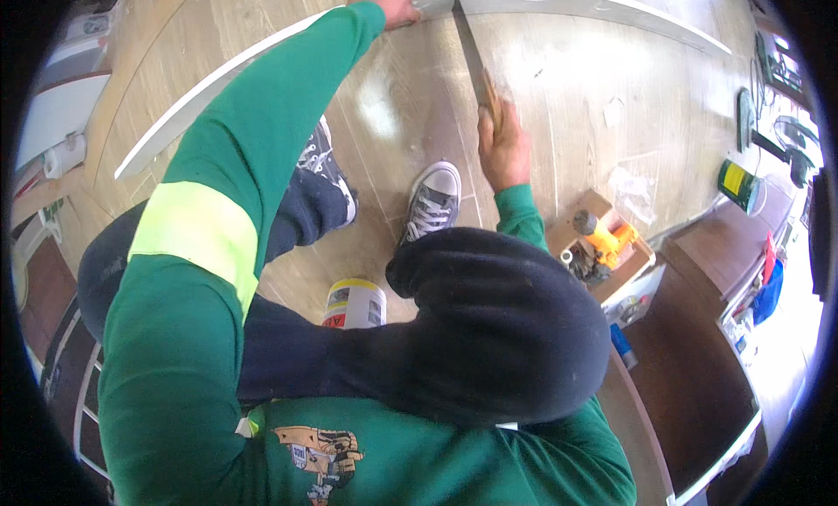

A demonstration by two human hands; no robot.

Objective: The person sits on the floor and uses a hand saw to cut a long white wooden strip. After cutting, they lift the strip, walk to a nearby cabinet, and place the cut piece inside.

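Handsaw (470, 51), wooden handle (493, 100) in right grip (504, 148), thin pale board (594, 7), left grip's (387, 0) closure unclear

This looks like an indoor room serving as a makeshift workshop: a steel-bladed, wooden-handled handsaw (472, 57) meets a long, narrow white board (594, 7) above pale wood-look plank flooring (567, 153), near an orange-and-black power tool (607, 236) in an open tan box (626, 282).

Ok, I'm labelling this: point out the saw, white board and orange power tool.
Saw (470, 50): head view, middle of its blade.
White board (532, 0): head view, its face right of the saw.
Orange power tool (611, 242): head view, its orange body.
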